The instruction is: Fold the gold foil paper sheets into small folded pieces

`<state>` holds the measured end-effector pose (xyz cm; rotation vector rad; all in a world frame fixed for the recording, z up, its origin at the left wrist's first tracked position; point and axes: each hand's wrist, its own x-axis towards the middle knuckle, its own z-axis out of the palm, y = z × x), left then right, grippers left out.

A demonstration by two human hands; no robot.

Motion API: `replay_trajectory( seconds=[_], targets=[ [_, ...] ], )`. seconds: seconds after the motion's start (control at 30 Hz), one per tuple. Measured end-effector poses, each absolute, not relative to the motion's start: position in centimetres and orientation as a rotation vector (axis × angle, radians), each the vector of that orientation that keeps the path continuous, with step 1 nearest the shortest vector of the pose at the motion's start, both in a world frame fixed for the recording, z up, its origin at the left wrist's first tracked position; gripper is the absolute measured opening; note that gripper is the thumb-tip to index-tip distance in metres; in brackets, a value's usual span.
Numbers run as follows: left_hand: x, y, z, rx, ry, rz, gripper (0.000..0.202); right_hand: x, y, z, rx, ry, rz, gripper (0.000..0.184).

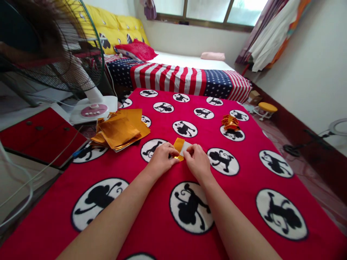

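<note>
Near the middle of the frame, on the red cloth (151, 231) with its monkey roundels, you have one small sheet (178, 144) between your two hands, gold facing up along its left and lower parts and pale on its right. Your left hand (162, 159) bends in from the lower left, its grip closed on the sheet's left edge, thumb and forefinger together at the lower corner where a sliver of gold shows. Your right hand (198, 161) comes from the lower right, and its grip pinches the pale side with the fingertips bunched; just how much paper lies under them is hidden. The step in hand looks like a fold: gold and pale faces show together, so part of the sheet seems turned over. The next move seems to call for a steady left grip and an even press along the crease with the right, edges lined up first, since thin foil paper would probably mark easily if it slipped. Left of centre lies a loose pile (121, 130) of gold sheets, well apart from your fingers, beside the fan (93, 108); toward the right of the frame sits a clump (230, 122) of creased gold paper.
</note>
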<state>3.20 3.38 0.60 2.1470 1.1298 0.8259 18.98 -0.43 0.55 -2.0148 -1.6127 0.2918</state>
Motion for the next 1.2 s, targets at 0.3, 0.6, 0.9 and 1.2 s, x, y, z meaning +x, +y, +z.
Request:
replay_trajectory(
  seconds=[0.3, 0.6, 0.9, 1.2],
  targets=[
    [3.2, 3.5, 0.6, 2.177, 1.15, 0.868, 0.017, 18.8, 0.5, 1.2, -2.12, -1.647, 0.238, 0.012],
    [2.8, 3.8, 0.7, 2.21, 1.038, 0.811, 0.01, 20.0, 2.3, 1.0, -1.95, -1.537, 0.115, 0.028],
    [1.0, 4.5, 1.0, 2.427, 1.232, 0.714, 0.016, 20.8, 4.9, 2.3, -1.917, -1.962, 0.265, 0.018],
    [0.7, 4.8, 1.6, 2.496, 1.36, 0.606, 0.019, 19.5, 2.6, 4.8, -2.029, -2.064, 0.044, 0.01]
  ],
)
